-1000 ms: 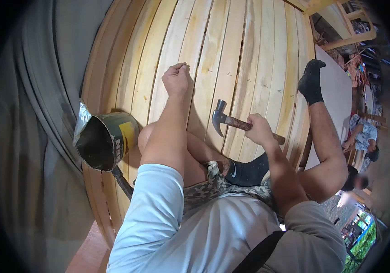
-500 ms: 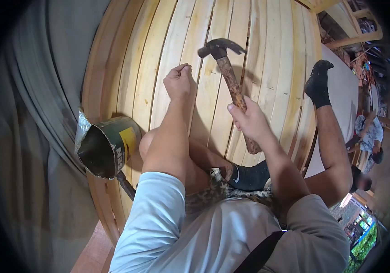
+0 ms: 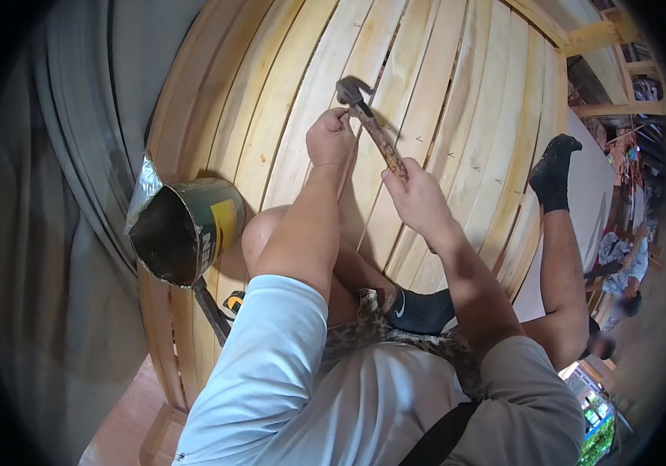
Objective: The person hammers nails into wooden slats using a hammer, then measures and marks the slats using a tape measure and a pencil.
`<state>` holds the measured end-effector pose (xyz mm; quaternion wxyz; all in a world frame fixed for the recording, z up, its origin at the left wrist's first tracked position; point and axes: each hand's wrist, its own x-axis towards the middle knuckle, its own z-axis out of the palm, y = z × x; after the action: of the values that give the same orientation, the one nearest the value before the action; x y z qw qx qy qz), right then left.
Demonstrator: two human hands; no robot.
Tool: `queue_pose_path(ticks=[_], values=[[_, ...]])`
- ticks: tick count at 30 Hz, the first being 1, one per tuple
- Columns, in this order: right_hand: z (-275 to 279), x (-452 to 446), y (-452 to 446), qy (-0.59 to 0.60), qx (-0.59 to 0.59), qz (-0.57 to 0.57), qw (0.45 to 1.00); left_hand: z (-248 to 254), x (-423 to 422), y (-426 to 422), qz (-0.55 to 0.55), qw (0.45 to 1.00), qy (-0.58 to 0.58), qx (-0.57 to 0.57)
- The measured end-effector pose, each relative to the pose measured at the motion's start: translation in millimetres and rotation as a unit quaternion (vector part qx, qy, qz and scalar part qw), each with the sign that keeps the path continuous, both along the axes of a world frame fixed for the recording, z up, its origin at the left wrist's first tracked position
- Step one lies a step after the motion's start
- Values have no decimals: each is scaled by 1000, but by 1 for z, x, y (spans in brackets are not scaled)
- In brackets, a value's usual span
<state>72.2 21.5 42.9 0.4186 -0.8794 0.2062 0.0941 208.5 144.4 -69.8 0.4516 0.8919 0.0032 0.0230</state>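
A claw hammer (image 3: pixel 380 144) with a dark head and a worn wooden handle is in my right hand (image 3: pixel 418 198), which is wrapped round the handle. Its head is over the slats, just beside the fingertips of my left hand (image 3: pixel 331 140). That hand is closed in a pinch near the wooden slats (image 3: pixel 290 144); whatever its fingers hold is too small or hidden to make out. Small nail-like marks show in the slats to the right of the hammer.
A dark green can (image 3: pixel 185 229) lies on its side at the left, above a dark tool handle (image 3: pixel 210 311) and a tape measure (image 3: pixel 234 301). Grey cloth (image 3: pixel 76 194) hangs along the left edge. My socked foot (image 3: pixel 554 167) rests at the right; other people (image 3: pixel 620 264) are beyond.
The hammer head has come down and left, close to my left hand. My left hand appears farther right, still pinched. The view has shifted a little.
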Motion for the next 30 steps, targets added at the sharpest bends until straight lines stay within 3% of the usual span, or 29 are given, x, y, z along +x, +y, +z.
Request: queue_pose_path(ticks=[3,7,9,13,15,16,21,24,26,29,30], values=[[8,-8,8,-95,15,9,995,-4,1,1,-3,1000,-6,17],[-18,-15,6,-65,19,3,998,-1,1,2,-5,1000,13,28],[-27,-7,0,-18,-42,17,999,2,0,2,-8,998,43,37],[18,-4,15,-28,12,-8,1000,-1,-1,2,-2,1000,0,22],[16,-9,20,-158,22,-18,987,-1,0,2,1,1000,-7,11],[9,-10,18,-162,19,-18,986,-1,0,2,1,1000,-11,8],[8,6,10,5,-33,-19,999,7,-1,2,4,999,29,-14],[20,1,18,-79,-11,-44,996,9,0,6,-9,998,52,-43],[16,-2,18,-59,0,-37,998,8,2,8,-17,995,71,-67],[3,5,7,-17,-25,-7,1000,4,4,6,31,988,3,-153],[1,10,4,10,-58,15,998,17,7,6,164,960,53,-222]])
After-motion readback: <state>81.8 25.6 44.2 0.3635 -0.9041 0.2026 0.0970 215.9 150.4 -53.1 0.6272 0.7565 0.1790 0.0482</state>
